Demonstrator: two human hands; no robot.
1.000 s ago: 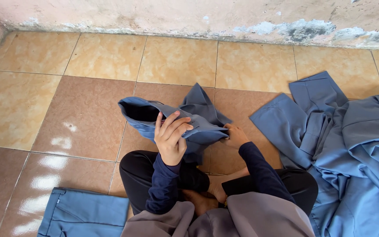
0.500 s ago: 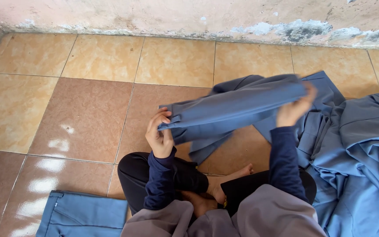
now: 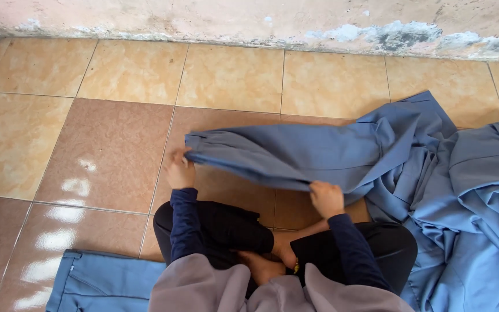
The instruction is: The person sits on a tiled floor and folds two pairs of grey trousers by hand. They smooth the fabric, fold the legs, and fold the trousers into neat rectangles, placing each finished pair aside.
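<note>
Left hand (image 3: 180, 172) is closed on one end of a blue garment (image 3: 295, 159), pinching the gathered edge near its upper left corner. Right hand (image 3: 326, 198) is closed on the lower edge of the same garment, further along its length. Between the two grips the cloth hangs in a long band just above the floor (image 3: 105, 150), stretched nearly flat; in my judgement, holding it at two spaced points keeps the layers aligned and stops them sagging into folds. The far right end of the garment is unsupported and trails onto the pile (image 3: 480, 196) of matching blue cloth beside the person, touching it, so where one piece ends and the next begins cannot be told there.

The person sits cross-legged on the tiles, dark sleeves and dark trousers visible, bare feet (image 3: 272, 257) tucked in below the held cloth. This places the work directly in front of the lap, within reach of both hands.

Count: one garment in hand; one heaped pile to the right, number of pieces in it not determinable; one folded blue item (image 3: 102, 283) lying flat at lower left, well apart from the pile. Two hands, both engaged. A stained wall (image 3: 249, 20) bounds the floor at the top.
</note>
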